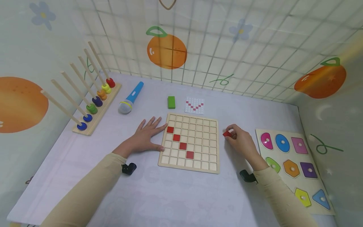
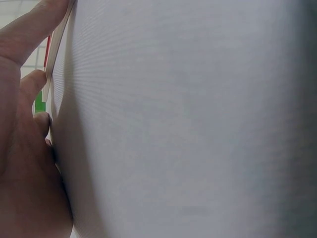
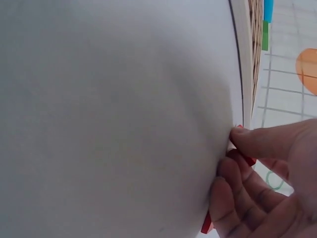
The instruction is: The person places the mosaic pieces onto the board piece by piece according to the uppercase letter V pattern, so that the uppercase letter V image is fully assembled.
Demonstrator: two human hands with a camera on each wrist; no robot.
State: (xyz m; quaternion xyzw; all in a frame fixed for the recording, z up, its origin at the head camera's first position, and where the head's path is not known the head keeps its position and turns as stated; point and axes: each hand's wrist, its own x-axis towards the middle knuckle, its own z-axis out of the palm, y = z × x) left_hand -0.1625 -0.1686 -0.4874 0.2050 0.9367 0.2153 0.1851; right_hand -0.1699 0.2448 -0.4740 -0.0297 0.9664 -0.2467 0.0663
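Red tile [image 1: 226, 134], pinched between the thumb and fingers of the right hand [image 1: 242, 142], is just beside the wooden grid board [image 1: 201, 138], at 3 o'clock and apart from it. The right wrist view adds a second red piece [image 3: 206, 224] that the head view hides: it shows below the curled fingers, near 5 o'clock in that picture; whether it is gripped or lies on the table [image 1: 170, 201], I cannot tell.

At the board's 9 o'clock, the left hand [image 1: 145, 137] has its fingers spread wide, thumb and index fingertip touching the edge. The left wrist view shows this edge side-on but leaves the spread unclear.

Only the head view shows how four red tiles [image 1: 183, 146] sit on the board, stepping diagonally from 10 to 6 o'clock. Around it lie a pattern card [image 1: 194, 110] with a red V at 12, a green block [image 1: 171, 102] at 11, a blue microphone [image 1: 134, 94] at 10, and a shape puzzle [image 1: 279, 154] between 3 and 4.
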